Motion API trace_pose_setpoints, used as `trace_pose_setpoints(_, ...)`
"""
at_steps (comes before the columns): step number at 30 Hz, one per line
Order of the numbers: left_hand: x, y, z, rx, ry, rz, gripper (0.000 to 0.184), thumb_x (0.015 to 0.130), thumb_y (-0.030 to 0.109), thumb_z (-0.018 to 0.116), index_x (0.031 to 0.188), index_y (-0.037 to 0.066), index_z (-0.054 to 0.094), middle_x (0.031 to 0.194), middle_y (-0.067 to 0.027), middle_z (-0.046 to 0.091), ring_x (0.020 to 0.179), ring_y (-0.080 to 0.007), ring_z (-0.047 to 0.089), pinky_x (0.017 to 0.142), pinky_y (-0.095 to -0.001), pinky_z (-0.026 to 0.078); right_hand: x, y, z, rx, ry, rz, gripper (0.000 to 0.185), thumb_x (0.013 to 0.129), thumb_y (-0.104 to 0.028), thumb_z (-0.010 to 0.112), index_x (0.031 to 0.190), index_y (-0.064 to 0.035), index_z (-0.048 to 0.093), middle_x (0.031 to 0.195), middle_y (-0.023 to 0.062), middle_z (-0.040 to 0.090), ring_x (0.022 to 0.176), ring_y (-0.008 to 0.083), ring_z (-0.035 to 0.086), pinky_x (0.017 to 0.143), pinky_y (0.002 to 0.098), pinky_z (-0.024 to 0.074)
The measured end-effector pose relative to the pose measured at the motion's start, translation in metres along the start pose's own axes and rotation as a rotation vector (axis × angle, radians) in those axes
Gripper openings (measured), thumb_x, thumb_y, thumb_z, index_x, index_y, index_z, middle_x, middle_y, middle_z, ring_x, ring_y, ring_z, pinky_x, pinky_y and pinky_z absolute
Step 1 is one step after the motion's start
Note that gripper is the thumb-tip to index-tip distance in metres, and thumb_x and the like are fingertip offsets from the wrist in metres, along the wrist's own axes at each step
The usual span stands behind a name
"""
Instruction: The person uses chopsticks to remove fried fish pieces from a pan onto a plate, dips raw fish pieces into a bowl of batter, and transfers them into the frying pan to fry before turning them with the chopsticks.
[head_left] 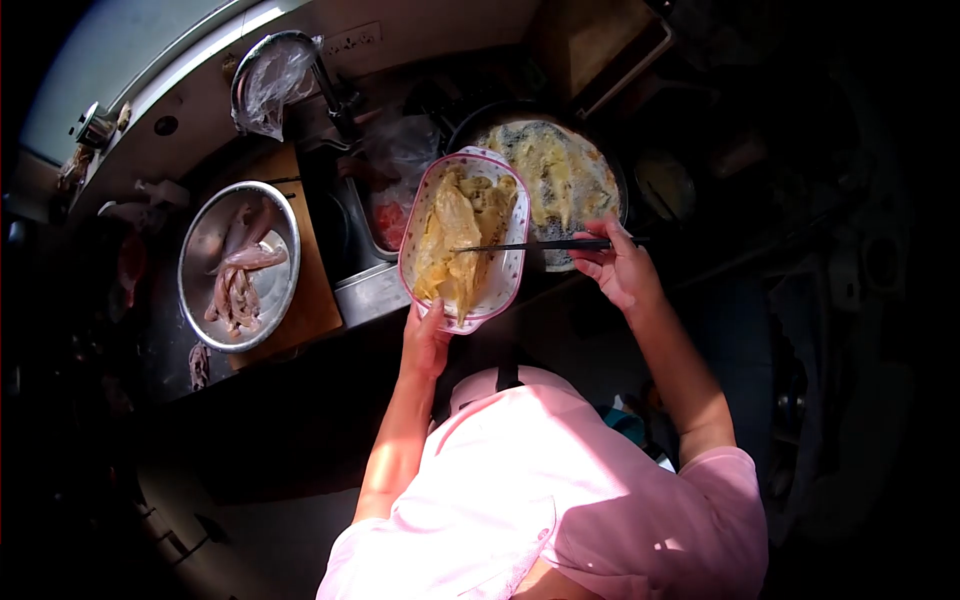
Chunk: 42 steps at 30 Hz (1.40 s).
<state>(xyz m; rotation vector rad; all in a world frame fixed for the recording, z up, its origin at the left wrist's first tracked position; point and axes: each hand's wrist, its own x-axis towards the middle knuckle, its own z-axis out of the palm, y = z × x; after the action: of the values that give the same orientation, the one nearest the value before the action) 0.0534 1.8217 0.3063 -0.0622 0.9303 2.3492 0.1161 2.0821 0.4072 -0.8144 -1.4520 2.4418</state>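
Note:
My left hand (428,338) grips the near end of a white dish (508,285) with a pink rim. Yellowish, battered-looking pieces of food (450,240) lie in the dish. My right hand (618,268) is closed round dark chopsticks (545,245), whose tips reach left over the dish and touch the food or rest just above it. Behind and to the right of the dish is a round pan (624,190) with more yellowish food (555,170) in bubbling oil. The dish overlaps the pan's left edge in this view.
On the left, a metal bowl (290,300) of raw, pale meat stands on a wooden board (318,300). A sink edge (370,285), a faucet (335,105) and plastic bags (400,145) are behind. A wooden panel (590,50) stands at the back, beyond the pan.

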Motion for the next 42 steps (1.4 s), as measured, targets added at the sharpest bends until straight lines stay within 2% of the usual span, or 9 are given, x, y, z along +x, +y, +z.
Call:
trace_pose_setpoints(4,-0.003,0.0,0.0,-0.039,0.0,-0.017,0.05,0.085,0.019,0.05,0.126,0.002,0.027,0.122,-0.0105,0.043,0.107,-0.0209,0.047,0.088,-0.0337,0.04,-0.008,0.009,0.019,0.056,0.0,0.094,0.039,0.086,-0.037,0.046,0.098,0.0003,0.051,0.091,0.0145,0.057,0.077,0.024,0.061,0.065,0.0306,0.0508)
trace_pose_setpoints(12,-0.008,0.0,-0.009,-0.049,0.049,0.013,0.053,0.085,0.021,0.05,0.128,0.003,0.025,0.126,-0.0109,0.039,0.111,-0.022,0.044,0.092,-0.0346,0.038,-0.018,-0.03,-0.014,-0.124,-0.054,-0.103,0.039,0.088,-0.037,0.042,0.091,0.0007,0.053,0.087,0.0134,0.058,0.075,0.0219,0.061,0.065,0.0281,0.0511)
trace_pose_setpoints(17,-0.051,0.017,-0.052,-0.027,0.05,0.052,0.056,0.084,0.021,0.05,0.13,0.003,0.023,0.128,-0.0113,0.037,0.115,-0.0238,0.04,0.096,-0.0379,0.033,-0.035,-0.041,-0.041,-0.071,0.247,-0.379,0.038,0.087,-0.037,0.044,0.085,-0.0001,0.054,0.087,0.0135,0.058,0.076,0.0198,0.06,0.064,0.0268,0.051)
trace_pose_setpoints(20,-0.069,0.014,-0.081,-0.033,0.12,0.035,0.06,0.082,0.02,0.052,0.131,0.005,0.021,0.129,-0.0107,0.036,0.117,-0.0248,0.038,0.098,-0.0394,0.03,-0.012,-0.024,-0.076,0.056,0.348,-0.441,0.035,0.087,-0.035,0.046,0.082,-0.0008,0.054,0.085,0.0122,0.057,0.074,0.0185,0.06,0.063,0.0257,0.0502)
trace_pose_setpoints(22,-0.075,0.008,-0.091,-0.069,0.151,0.048,0.059,0.081,0.017,0.052,0.13,0.005,0.022,0.128,-0.0107,0.037,0.116,-0.0246,0.038,0.097,-0.0393,0.031,0.012,-0.004,-0.096,-0.105,0.46,-0.284,0.033,0.087,-0.033,0.047,0.081,-0.0016,0.054,0.084,0.0114,0.057,0.072,0.0179,0.059,0.062,0.025,0.0494)
trace_pose_setpoints(30,-0.101,-0.022,-0.151,-0.291,0.246,0.077,0.059,0.077,0.008,0.055,0.128,0.002,0.027,0.126,-0.0108,0.04,0.115,-0.0243,0.04,0.098,-0.0373,0.031,0.017,0.006,-0.101,0.035,0.416,-0.223,0.033,0.086,-0.036,0.048,0.087,-0.003,0.054,0.088,0.01,0.059,0.079,0.0191,0.058,0.066,0.027,0.0481)
trace_pose_setpoints(37,-0.158,-0.006,-0.185,-0.377,0.204,0.319,0.064,0.074,0.01,0.059,0.128,0.002,0.027,0.126,-0.0104,0.04,0.115,-0.0248,0.04,0.099,-0.0393,0.03,0.033,0.018,-0.111,0.189,0.338,-0.305,0.032,0.083,-0.038,0.051,0.088,-0.0058,0.055,0.092,0.0085,0.058,0.082,0.019,0.056,0.071,0.0276,0.048)
trace_pose_setpoints(40,-0.181,0.015,-0.184,-0.415,0.263,0.448,0.064,0.073,0.014,0.063,0.127,0.004,0.03,0.125,-0.0096,0.042,0.115,-0.0266,0.039,0.099,-0.0423,0.028,0.046,0.012,-0.121,0.33,0.413,-0.32,0.024,0.082,-0.032,0.055,0.087,-0.0087,0.056,0.082,0.0062,0.06,0.072,0.0174,0.058,0.063,0.0284,0.0499)
trace_pose_setpoints(42,-0.191,0.025,-0.192,-0.516,0.341,0.549,0.058,0.077,0.015,0.058,0.127,0.005,0.031,0.127,-0.0095,0.04,0.117,-0.0274,0.038,0.099,-0.0455,0.027,0.058,0.006,-0.136,0.394,0.4,-0.34,0.021,0.081,-0.031,0.057,0.083,-0.0102,0.056,0.075,0.0051,0.06,0.066,0.0169,0.058,0.058,0.0284,0.0501)
